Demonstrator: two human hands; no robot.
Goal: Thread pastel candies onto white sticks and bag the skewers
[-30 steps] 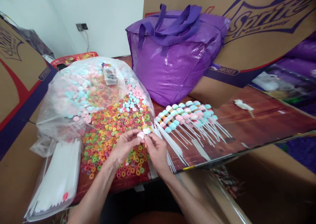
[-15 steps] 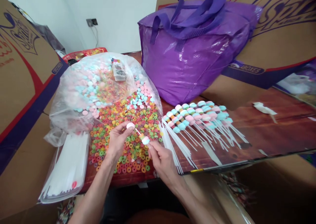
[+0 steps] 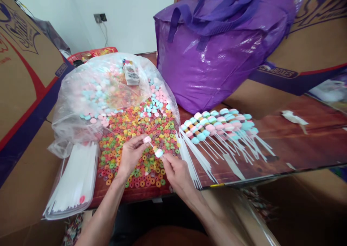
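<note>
My left hand (image 3: 132, 152) pinches a pale pink marshmallow (image 3: 147, 139) between thumb and fingers, at the tip of a white stick. My right hand (image 3: 175, 168) is closed on that candy skewer (image 3: 158, 152), just below a pink-and-blue marshmallow and small gummy rings threaded on it. Both hands are above a spread of colourful gummy rings (image 3: 143, 166). Pink and blue marshmallows (image 3: 159, 94) lie behind the rings, partly under a clear plastic bag (image 3: 65, 101). To the right, finished-looking candy skewers (image 3: 219, 125) lie stacked, with loose white sticks (image 3: 196, 159) beside them.
A clear pack of white sticks (image 3: 74, 179) lies at the table's left edge. A large purple bag (image 3: 211, 65) stands behind the skewers. Cardboard boxes (image 3: 24, 69) flank the table. A small stack of printed labels (image 3: 131, 73) rests on the plastic bag; crumpled white paper (image 3: 294, 117) lies right.
The marshmallow in my left hand has turned and now sits on the stick's tip. My right hand keeps its grip on the skewer. The view has shifted slightly.
</note>
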